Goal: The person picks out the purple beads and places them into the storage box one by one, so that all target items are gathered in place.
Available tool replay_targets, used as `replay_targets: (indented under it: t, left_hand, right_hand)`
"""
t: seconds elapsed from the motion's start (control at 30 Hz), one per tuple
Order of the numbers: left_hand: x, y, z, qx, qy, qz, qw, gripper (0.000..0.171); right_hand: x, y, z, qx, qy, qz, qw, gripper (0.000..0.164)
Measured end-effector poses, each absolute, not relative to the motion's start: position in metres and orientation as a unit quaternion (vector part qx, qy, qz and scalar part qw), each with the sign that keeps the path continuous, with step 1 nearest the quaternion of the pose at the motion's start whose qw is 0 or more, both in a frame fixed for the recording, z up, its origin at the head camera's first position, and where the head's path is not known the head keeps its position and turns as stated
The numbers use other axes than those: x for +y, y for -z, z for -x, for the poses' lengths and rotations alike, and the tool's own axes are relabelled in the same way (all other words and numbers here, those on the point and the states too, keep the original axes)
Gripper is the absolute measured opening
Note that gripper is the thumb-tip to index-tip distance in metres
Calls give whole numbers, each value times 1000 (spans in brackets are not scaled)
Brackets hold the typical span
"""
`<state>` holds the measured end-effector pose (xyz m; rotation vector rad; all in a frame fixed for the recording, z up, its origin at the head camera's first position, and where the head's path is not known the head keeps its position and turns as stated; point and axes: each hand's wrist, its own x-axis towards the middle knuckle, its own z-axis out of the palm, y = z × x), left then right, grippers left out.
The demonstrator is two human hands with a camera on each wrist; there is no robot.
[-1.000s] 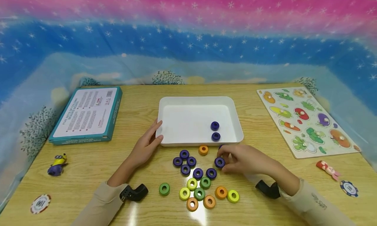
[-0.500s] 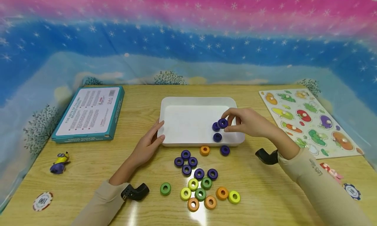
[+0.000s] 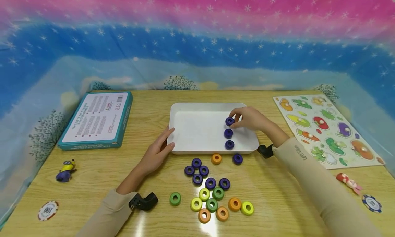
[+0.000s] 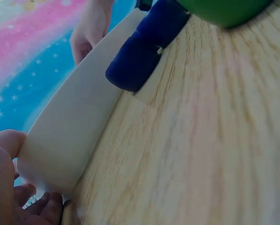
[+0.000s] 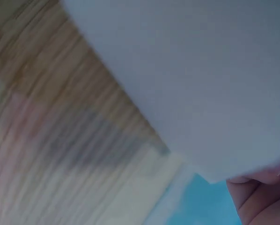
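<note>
My right hand [image 3: 251, 118] pinches a purple ring bead [image 3: 226, 122] by its edge, low over the right part of the white tray [image 3: 197, 130]. Nearer the front wall, two more purple beads [image 3: 228, 137] lie in a line below it. At the tray's left end, my left hand [image 3: 155, 155] grips the wall, thumb by the rim and fingers curled around the corner in the left wrist view. Several purple beads [image 3: 197, 184] lie loose in front of the tray. In the right wrist view the tray wall [image 5: 191, 84] hides the held bead.
Green, yellow and orange beads [image 3: 222, 218] lie nearer the front. A teal box [image 3: 92, 120] stands left, above a small yellow-and-blue figure [image 3: 65, 172] and a chip [image 3: 48, 210]. At right are a vegetable puzzle board [image 3: 327, 130], a rabbit figure [image 3: 349, 183] and another chip [image 3: 371, 203].
The right hand has lifted a purple bead from the table and carried it up into the tray, behind the two beads there. My left hand keeps its grip on the tray.
</note>
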<state>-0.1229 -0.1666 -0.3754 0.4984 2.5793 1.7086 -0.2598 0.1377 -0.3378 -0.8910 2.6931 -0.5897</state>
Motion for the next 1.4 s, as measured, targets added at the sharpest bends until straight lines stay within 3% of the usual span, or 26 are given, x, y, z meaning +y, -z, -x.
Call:
replay_targets:
  t: [0.43,0.9,1.07,1.27,1.4]
  left_hand:
    - [-174,406,137,821,-541,-183,-1,49]
    - [-162,372,125,824,-543,-163,10,45]
    - [-163,372,125,825,-541,-163,10,45]
    - [-166,382,128,831,-531,-168,2,47]
    - [-168,384,126,832,-529,-164,2,48]
  right_hand:
    - [136,348,259,935,170,277,140,34]
    - [143,336,253,937,194,264,118,46]
    - [154,323,234,928,225,284,85,38]
    - [167,318,186,909,250,335,3,25]
    - [174,325,157,904,267,332,12,17]
